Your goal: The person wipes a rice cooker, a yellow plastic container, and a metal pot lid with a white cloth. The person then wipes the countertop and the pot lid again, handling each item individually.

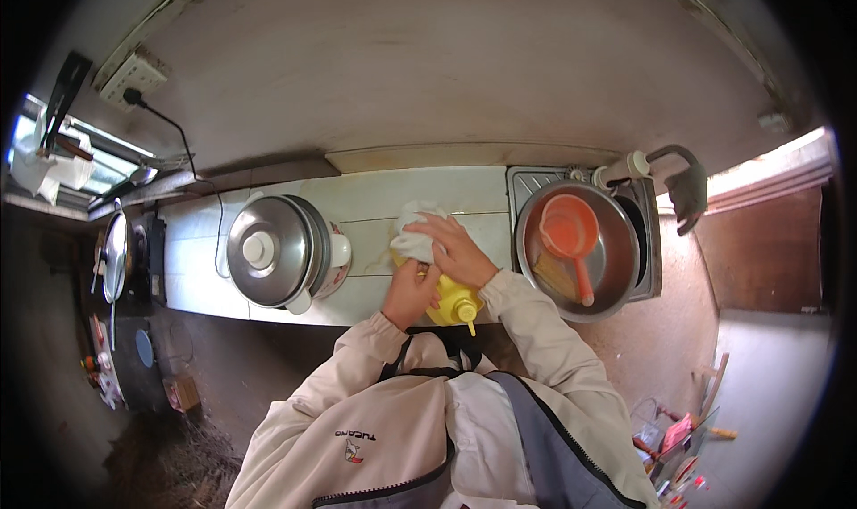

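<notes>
A yellow plastic bottle (447, 301) with a pump-like spout lies tilted at the counter's front edge, its cap end towards me. Above it, my right hand (458, 248) presses its spread fingers over a white cloth (416, 245). My left hand (410, 293) is beside the bottle's left side, fingers curled just below the cloth. Whether those fingers pinch the cloth or the bottle is hidden. The bottle's far end is covered by the cloth and both hands. White tiles of the counter (368, 241) surround them, with a yellowish stain left of the cloth.
A lidded electric pot (268, 251) stands to the left. On the right, a steel basin (612, 261) in the sink holds an orange dipper (569, 224) and a yellowish scrubber (557, 278). A faucet (622, 169) rises behind it. A power cord (184, 137) runs down to the counter.
</notes>
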`<state>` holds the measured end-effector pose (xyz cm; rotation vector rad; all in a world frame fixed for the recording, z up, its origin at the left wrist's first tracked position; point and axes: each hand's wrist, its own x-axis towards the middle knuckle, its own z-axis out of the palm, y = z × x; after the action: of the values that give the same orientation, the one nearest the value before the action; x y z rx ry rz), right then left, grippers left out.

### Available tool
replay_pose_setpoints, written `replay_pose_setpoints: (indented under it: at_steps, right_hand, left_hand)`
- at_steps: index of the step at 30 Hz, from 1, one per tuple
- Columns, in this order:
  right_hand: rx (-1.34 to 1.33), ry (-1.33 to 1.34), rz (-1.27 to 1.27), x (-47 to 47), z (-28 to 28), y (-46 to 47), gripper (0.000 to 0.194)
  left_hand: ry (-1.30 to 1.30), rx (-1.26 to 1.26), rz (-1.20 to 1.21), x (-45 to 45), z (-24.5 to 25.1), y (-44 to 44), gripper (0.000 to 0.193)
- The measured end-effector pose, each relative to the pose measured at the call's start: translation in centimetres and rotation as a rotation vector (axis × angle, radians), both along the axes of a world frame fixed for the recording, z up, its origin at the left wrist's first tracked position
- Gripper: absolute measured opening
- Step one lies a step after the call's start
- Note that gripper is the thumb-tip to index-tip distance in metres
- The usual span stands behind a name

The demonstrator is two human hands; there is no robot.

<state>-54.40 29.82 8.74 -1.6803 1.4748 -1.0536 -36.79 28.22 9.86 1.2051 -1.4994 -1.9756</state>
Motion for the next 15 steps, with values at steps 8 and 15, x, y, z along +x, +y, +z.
replay_pose_setpoints:
  at_steps: [8,15]
  right_hand:
    - [0.645,-0.211,-0.016,-4.7,-8.0,-6.4,0.051]
    - [0.429,-0.141,-0.466,-6.6,-13.1,2.3,0.039]
  left_hand:
    - [0.047,0.089,0.01,-0.2,1.1,0.0,0.03]
    - [0.065,0.109,0.023,-0.4,1.5,-0.1,0.03]
